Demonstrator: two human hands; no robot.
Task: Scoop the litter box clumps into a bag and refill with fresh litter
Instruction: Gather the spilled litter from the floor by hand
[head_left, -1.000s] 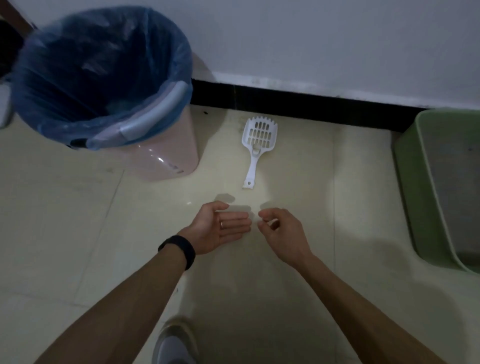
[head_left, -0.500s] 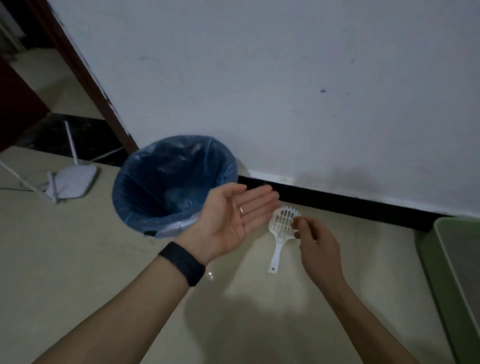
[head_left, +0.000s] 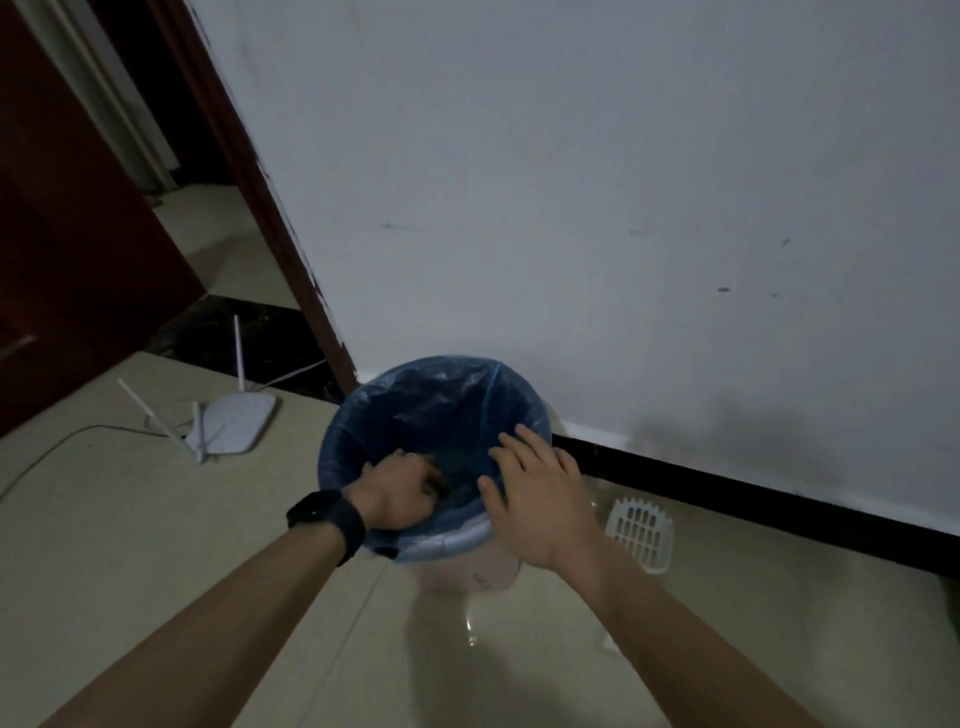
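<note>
Hands shifted onto bin (head_left: 467, 566) since earlier. Left hand (head_left: 400, 493) curled over bag (head_left: 441, 410) rim at 7 o'clock, grip on bag unclear; likely dumping palm debris. Right hand (head_left: 540, 499) flat, fingers spread, above opening. Scoop (head_left: 641, 535) untouched on floor (head_left: 156, 545), bin's 4 o'clock.

Scoop (head_left: 640, 530) handle mostly hidden behind right forearm (head_left: 675, 623). Left hand (head_left: 397, 493) fingers obscured inside bag (head_left: 441, 405); any hold cannot be determined.
</note>
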